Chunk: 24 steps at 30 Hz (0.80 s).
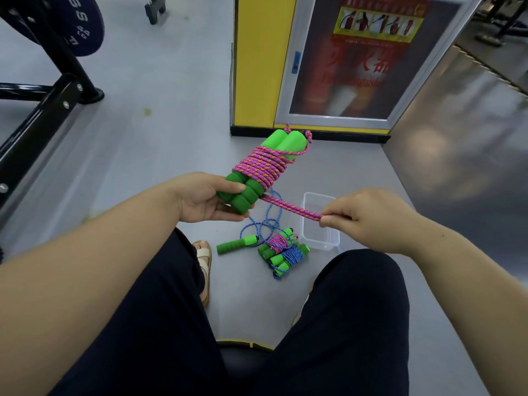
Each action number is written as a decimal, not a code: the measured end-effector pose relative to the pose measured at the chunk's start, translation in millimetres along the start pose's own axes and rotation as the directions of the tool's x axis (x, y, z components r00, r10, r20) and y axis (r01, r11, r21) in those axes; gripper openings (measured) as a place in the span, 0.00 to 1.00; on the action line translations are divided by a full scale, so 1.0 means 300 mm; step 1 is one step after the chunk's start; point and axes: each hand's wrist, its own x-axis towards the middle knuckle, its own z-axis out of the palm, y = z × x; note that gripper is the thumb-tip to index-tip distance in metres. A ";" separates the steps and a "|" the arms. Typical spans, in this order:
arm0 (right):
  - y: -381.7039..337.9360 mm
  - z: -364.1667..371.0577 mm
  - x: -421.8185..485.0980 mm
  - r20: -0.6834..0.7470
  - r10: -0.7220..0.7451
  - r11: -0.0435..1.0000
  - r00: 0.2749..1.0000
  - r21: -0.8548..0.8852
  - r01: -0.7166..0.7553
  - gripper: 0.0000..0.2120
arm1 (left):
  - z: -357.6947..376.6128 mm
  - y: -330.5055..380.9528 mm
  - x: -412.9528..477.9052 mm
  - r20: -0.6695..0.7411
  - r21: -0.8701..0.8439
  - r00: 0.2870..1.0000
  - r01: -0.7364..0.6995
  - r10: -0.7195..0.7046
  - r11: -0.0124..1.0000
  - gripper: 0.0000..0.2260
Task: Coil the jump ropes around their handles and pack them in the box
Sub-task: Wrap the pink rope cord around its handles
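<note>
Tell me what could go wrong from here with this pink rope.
The left hand grips only the lower ends of the green handles; a hard pull by the right hand on the pink rope tail could twist them apart.
If that tail slackens, the pink coils may loosen.
The loose blue rope lies against the finished bundles and could snag them.

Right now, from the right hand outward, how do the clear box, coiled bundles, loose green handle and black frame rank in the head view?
From the right hand:
1. clear box, on the floor just beside it.
2. coiled bundles, left of the box.
3. loose green handle, farther left.
4. black frame, far upper left.
</note>
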 end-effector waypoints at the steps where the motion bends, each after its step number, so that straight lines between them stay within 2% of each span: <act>1: 0.001 -0.002 0.002 0.010 0.026 0.999 1.000 0.023 -0.027 0.14 | -0.002 -0.003 -0.003 -0.002 0.007 1.000 -0.009 0.009 1.000 0.07; 4: -0.019 -0.004 0.006 0.041 0.022 1.000 0.999 0.009 -0.022 0.14 | 0.022 -0.017 0.000 -0.086 0.160 0.995 -0.041 0.055 0.986 0.07; 6: -0.057 -0.012 0.019 0.053 -0.022 0.999 0.998 -0.041 0.025 0.16 | 0.063 -0.030 0.007 -0.190 0.401 0.969 -0.068 0.155 0.913 0.09; 7: -0.078 -0.021 0.031 0.051 -0.048 0.997 0.998 -0.053 0.051 0.17 | 0.088 -0.035 0.007 -0.213 0.592 0.946 -0.074 0.244 0.803 0.09; 9: -0.111 -0.046 0.063 0.037 -0.085 0.993 0.996 -0.077 0.087 0.16 | 0.147 -0.045 -0.005 -0.141 0.920 0.894 -0.041 0.425 0.390 0.10; 10: -0.117 -0.060 0.082 0.026 -0.093 0.991 0.995 -0.089 0.095 0.15 | 0.175 -0.054 -0.009 -0.070 0.981 0.870 -0.030 0.487 0.194 0.10; 11: -0.115 -0.074 0.101 0.012 -0.102 0.990 0.995 -0.100 0.103 0.14 | 0.199 -0.062 -0.010 -0.001 0.998 0.857 -0.035 0.516 0.061 0.10; 13: -0.094 -0.098 0.138 0.005 -0.118 0.989 0.993 -0.086 0.118 0.14 | 0.230 -0.078 -0.012 0.118 0.991 0.852 -0.067 0.510 -0.118 0.12; 14: -0.080 -0.109 0.151 0.012 -0.122 0.992 0.992 -0.013 0.122 0.13 | 0.234 -0.083 -0.014 0.175 0.979 0.852 -0.098 0.494 -0.176 0.13; 16: -0.044 -0.117 0.167 0.037 -0.110 0.955 0.993 0.281 0.095 0.06 | 0.226 -0.083 -0.024 0.286 0.952 0.841 -0.197 0.459 -0.232 0.13; 18: -0.006 -0.101 0.171 0.074 -0.093 0.860 0.993 0.509 0.043 0.02 | 0.205 -0.075 -0.044 0.351 0.936 0.809 -0.310 0.471 -0.166 0.14; 20: 0.028 -0.057 0.164 0.115 -0.046 0.746 0.992 0.664 -0.043 0.01 | 0.179 -0.067 -0.060 0.388 0.913 0.769 -0.395 0.508 -0.100 0.16; 22: 0.036 -0.007 0.143 0.166 -0.026 0.617 0.986 0.779 -0.115 0.07 | 0.159 -0.062 -0.072 0.444 0.875 0.716 -0.475 0.539 -0.090 0.16; 24: 0.034 0.045 0.121 0.216 -0.056 0.490 0.975 0.857 -0.161 0.08 | 0.145 -0.062 -0.080 0.510 0.815 0.644 -0.575 0.570 -0.079 0.16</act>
